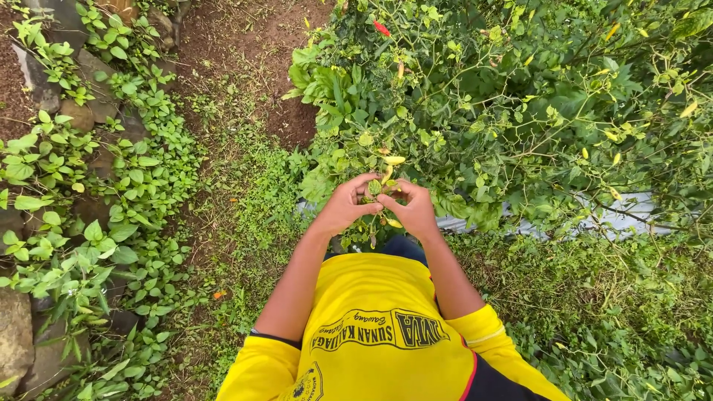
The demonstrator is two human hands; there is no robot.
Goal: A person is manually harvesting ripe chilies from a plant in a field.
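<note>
Both hands met at the near edge of a chilli bush [505, 96], just above the person's yellow shirt [371, 312]. The left hand [347, 204] curled inward, its fingers [364, 182] bent and pinched toward the thumb around a small green sprig [375, 188] between the two hands. The right hand [414, 209] faced it, fingertips drawn together and touching the same sprig, so that the two hands were nearly in contact. Whether either hand gripped a pod itself could not be told, since the fingers hid the middle of the sprig. A pale yellow chilli [394, 160] hung just above the hands, and another yellowish one [394, 223] showed just below the right hand's fingers. A red chilli [381, 28] sat high in the bush, well apart from the hands. A strip of grey plastic sheet [616, 215] lay under the bush to the right. To the left ran a bare soil path [252, 44], and beyond it stones [15, 334] half covered by leafy weeds [111, 245].
</note>
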